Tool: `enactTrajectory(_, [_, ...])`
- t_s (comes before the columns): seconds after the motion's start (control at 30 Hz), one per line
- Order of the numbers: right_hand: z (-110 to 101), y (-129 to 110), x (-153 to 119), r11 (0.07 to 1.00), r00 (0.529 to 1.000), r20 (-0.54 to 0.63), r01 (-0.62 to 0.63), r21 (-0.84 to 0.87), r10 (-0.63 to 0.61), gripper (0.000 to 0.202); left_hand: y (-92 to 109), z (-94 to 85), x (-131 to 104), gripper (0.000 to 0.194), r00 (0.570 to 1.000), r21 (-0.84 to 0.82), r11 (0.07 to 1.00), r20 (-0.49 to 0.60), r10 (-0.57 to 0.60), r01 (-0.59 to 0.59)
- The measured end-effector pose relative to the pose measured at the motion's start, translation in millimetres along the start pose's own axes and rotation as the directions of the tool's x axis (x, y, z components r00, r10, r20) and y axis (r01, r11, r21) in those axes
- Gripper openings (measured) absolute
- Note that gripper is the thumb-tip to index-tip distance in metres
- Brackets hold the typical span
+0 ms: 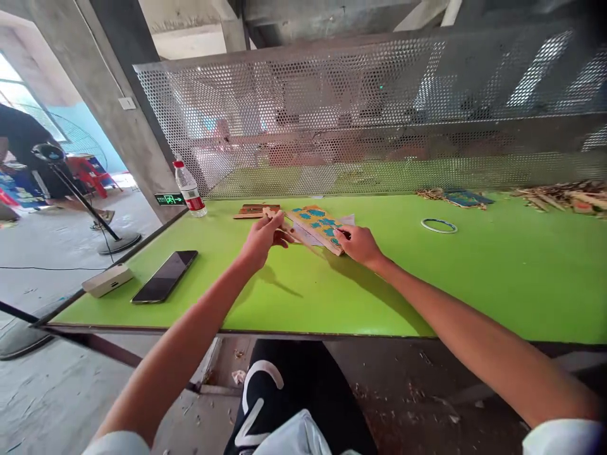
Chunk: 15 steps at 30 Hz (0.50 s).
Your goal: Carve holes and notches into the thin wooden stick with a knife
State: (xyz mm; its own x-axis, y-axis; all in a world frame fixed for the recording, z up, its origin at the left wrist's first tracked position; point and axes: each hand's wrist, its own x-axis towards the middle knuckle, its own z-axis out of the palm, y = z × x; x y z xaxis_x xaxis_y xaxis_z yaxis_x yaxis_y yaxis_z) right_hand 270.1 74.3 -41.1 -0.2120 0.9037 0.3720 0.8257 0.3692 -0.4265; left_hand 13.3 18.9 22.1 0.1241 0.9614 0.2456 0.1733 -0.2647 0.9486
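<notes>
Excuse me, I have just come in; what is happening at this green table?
A person's left hand holds a thin wooden piece, while the right hand grips the right end of a blue-and-yellow board. Both hands are above the table. A phone lies to the left, and a bottle stands near the perforated screen.

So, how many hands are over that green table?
2: the person's left hand, holding a light wooden piece, and right hand, at the right end of the blue-patched board. Others behind the perforated screen may be hidden.
</notes>
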Motion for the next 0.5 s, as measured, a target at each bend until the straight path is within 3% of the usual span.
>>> enactTrajectory(0.17, [4.9,5.7,-2.2,0.999,1.000,0.005,-0.020,-0.043,0.020,0.031,-17.6,14.6,14.8,0.030,0.977,0.001,0.984,0.113,-0.180,0.181])
enactTrajectory(0.27, [5.3,6.4,-1.5,0.998,1.000,0.018,-0.021,-0.054,0.022,0.031,-31.2,13.8,14.3,0.033,0.951,0.031,0.971,0.194,-0.240,0.238])
enactTrajectory(0.5, [4.8,7.4,-1.0,0.998,0.999,0.050,0.016,-0.066,-0.012,0.032,-46.2,2.8,11.8,0.033,0.898,0.102,0.973,0.375,-0.229,0.205])
